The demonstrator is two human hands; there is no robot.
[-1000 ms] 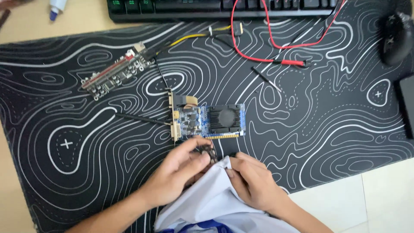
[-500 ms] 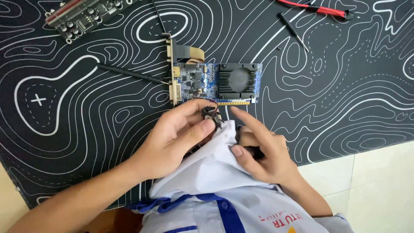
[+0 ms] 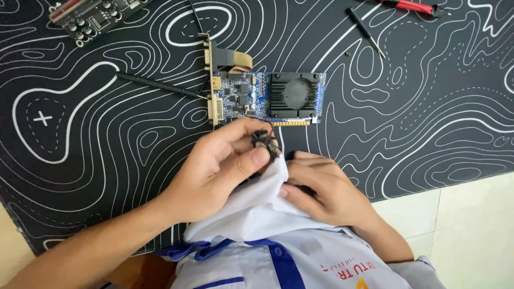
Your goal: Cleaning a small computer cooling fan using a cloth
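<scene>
Seen from above, a person's two hands meet at the lower centre of the frame over a black desk mat (image 3: 96, 176) patterned with white contour lines. The left hand (image 3: 217, 168) pinches a small black cooling fan (image 3: 263, 142) between thumb and fingers; red wires show at the fan's top edge. The right hand (image 3: 324, 190) is closed around a bunched fold of white shirt fabric (image 3: 257, 200), pressed up against the fan. Both hands are closed, not spread. Which way the fan faces cannot be told, since fingers and cloth hide most of it.

Just above the hands, at the middle of the frame, lies a blue graphics card (image 3: 265, 99), flat on the mat. Its long axis runs left to right. Its metal bracket stands at the left end, and a black finned heatsink (image 3: 293, 95) covers its right half. The gold connector edge faces down toward the hands.

A thin black screwdriver (image 3: 158, 85) lies to the card's left, its tip touching the bracket. Another circuit board (image 3: 93, 16) sits at the upper left. A second slim black tool (image 3: 365, 31) lies at the upper right, beside a red-handled one (image 3: 409, 6) at the top edge.
</scene>
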